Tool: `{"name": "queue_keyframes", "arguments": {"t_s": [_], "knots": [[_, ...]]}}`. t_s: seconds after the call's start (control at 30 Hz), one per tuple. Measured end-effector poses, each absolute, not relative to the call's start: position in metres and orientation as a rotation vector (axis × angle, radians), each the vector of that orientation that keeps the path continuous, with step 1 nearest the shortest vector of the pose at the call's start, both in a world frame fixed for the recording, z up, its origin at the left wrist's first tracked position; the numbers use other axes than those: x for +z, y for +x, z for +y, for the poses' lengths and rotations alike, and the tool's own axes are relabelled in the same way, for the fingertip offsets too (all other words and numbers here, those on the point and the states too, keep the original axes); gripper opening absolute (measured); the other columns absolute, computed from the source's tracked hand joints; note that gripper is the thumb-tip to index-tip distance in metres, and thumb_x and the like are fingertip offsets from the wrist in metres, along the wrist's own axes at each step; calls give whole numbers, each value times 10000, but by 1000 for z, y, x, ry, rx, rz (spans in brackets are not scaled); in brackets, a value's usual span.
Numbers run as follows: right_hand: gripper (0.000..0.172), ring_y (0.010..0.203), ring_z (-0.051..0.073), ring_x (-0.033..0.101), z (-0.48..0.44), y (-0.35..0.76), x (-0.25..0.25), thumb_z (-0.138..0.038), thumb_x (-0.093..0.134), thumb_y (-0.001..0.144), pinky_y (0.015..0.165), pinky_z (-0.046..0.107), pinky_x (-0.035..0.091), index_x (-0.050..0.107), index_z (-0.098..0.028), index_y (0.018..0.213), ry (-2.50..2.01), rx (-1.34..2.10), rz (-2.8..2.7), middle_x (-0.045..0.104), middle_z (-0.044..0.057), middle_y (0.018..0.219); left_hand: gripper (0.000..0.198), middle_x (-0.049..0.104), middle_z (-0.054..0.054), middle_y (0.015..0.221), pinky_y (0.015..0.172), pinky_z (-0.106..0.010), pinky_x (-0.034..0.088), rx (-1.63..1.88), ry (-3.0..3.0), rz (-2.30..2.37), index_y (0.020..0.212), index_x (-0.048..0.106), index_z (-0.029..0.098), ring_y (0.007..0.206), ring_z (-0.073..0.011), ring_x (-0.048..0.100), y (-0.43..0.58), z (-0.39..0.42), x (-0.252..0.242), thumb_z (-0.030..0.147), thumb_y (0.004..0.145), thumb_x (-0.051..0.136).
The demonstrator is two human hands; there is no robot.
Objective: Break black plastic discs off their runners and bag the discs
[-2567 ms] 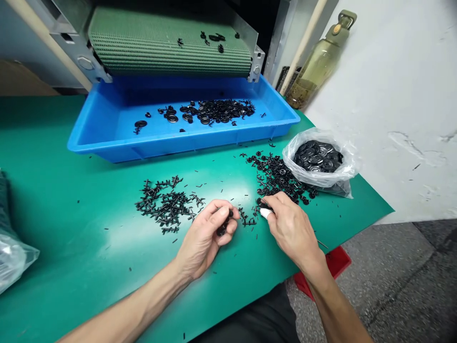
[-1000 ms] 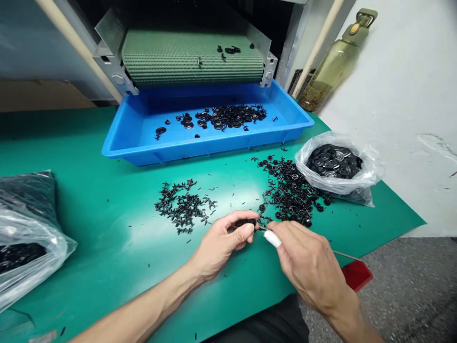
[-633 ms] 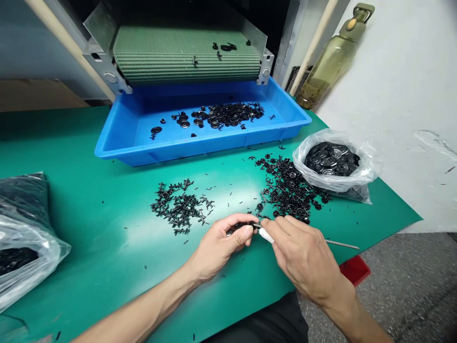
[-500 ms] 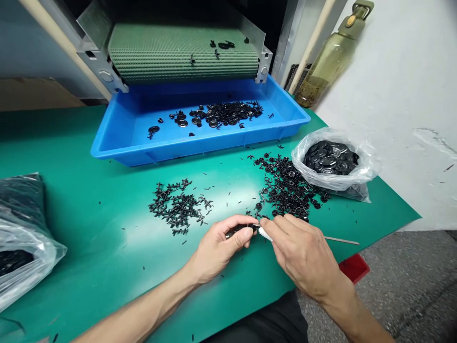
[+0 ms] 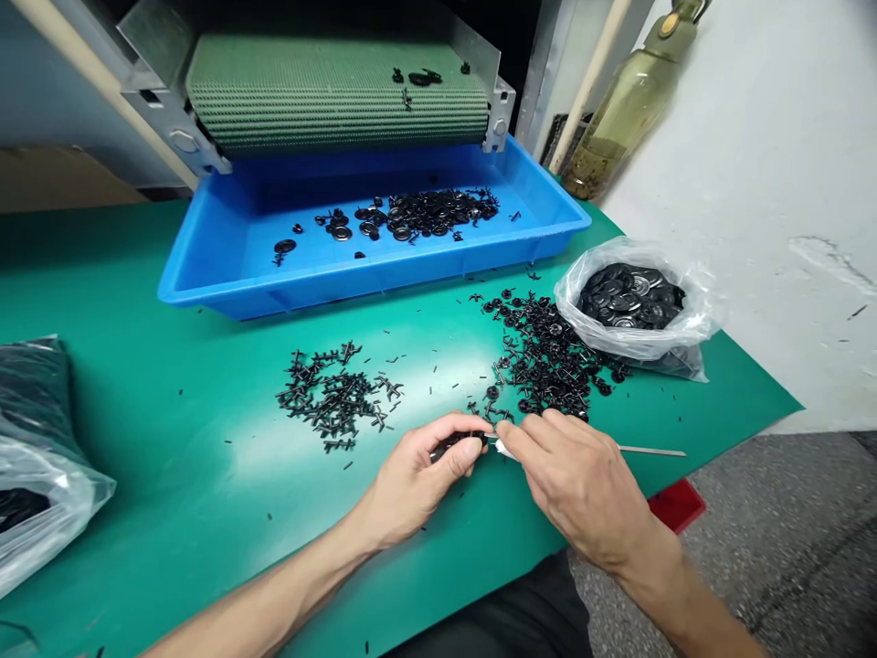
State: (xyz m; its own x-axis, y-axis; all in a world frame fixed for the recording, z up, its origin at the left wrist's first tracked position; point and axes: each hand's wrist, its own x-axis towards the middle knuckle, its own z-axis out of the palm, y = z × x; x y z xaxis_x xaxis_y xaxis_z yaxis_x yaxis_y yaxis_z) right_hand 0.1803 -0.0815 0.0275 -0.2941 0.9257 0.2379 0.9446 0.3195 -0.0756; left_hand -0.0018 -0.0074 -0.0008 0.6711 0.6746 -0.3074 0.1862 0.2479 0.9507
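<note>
My left hand (image 5: 417, 475) is closed around a small black plastic part (image 5: 453, 442) near the front of the green mat (image 5: 171, 411). My right hand (image 5: 582, 484), with a white-taped fingertip (image 5: 505, 449), pinches at the same part where the two hands meet. A thin metal tool (image 5: 650, 451) sticks out to the right from behind my right hand. Just beyond my fingers lies a heap of black round parts (image 5: 548, 361). A pile of black sprue pieces (image 5: 329, 397) lies to the left of the hands.
A blue tray (image 5: 206, 274) with black parts stands at the back under a green conveyor belt (image 5: 329, 91). A clear bag of black discs (image 5: 634, 302) sits at right, another bag (image 5: 34, 457) at far left. A bottle (image 5: 617, 110) leans on the wall.
My hands came together on the small black part and stayed there. The view shifted slightly; a thin metal tool now shows to the right of my right hand.
</note>
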Motion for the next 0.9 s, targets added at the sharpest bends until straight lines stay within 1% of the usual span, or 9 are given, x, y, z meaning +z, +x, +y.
{"name": "queue_keyframes", "arguments": {"t_s": [0.13,0.5,0.57,0.67,0.73,0.83,0.9], "knots": [[291,671,185,443,-83,182,26,-60,379,939,608,330,301,651,-154,982,-1656,-43,-2330,530,21,695,341,496,29,683,588,-253,322,367,1306,844,1075,646,202,606,-124,383,-1,-8,0,473,884,567],[279,676,190,462,-85,179,27,-67,395,931,610,332,308,655,-159,974,-1700,-68,-2333,539,24,700,310,583,1,817,628,-256,370,365,1367,863,1065,664,221,655,-132,441,-1,-8,0,454,890,557],[288,670,189,464,-85,180,29,-61,387,929,605,328,312,655,-159,964,-1698,-91,-2345,539,25,694,297,611,-9,868,660,-262,388,371,1392,862,1061,666,224,691,-140,473,0,-7,1,442,895,553],[272,659,186,471,-85,181,27,-73,394,930,590,319,317,650,-165,949,-1705,-116,-2339,544,25,685,261,645,-28,948,759,-284,409,396,1451,830,1040,672,216,813,-175,535,1,-6,2,400,904,546],[259,666,184,495,-87,177,21,-75,407,918,595,309,338,644,-172,962,-1730,-83,-2322,561,26,693,255,651,-35,960,791,-291,408,408,1487,814,1040,669,210,860,-191,548,1,-6,1,383,908,537],[301,670,171,555,-89,162,8,-46,377,901,605,284,380,624,-164,1026,-1834,-32,-2163,605,35,723,275,633,-28,909,717,-278,402,416,1494,863,1049,642,205,801,-183,530,2,-9,-1,409,911,519],[310,642,162,588,-89,149,0,-51,350,906,580,268,392,615,-161,1023,-1914,30,-1975,635,42,735,297,597,-13,830,650,-270,382,433,1463,939,1057,614,201,725,-168,492,3,-12,-3,438,909,512]]}}
